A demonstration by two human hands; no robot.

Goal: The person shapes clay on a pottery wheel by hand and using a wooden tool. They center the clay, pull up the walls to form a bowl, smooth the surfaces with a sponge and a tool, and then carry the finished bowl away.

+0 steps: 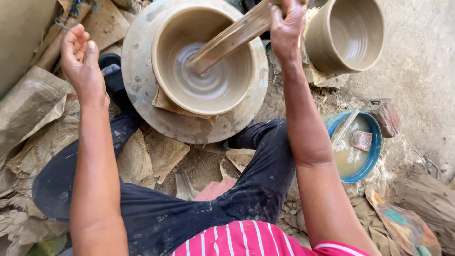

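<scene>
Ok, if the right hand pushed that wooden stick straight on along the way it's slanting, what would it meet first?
The right hand grips the wooden stick, which slants down-left into the clay bowl on the wheel. Its tip already looks to be at the wet bowl floor, so it would likely press into that clay first; depth is unclear.

The right hand (286, 26) holds a long wooden stick (232, 38), its tip down inside the wet clay bowl (204, 59) on the wheel (142, 90). The left hand (80, 59) hangs open beside the wheel, touching nothing. A second bowl (346, 35) sits nearby; a blue bucket (374, 151) holds murky water.
</scene>
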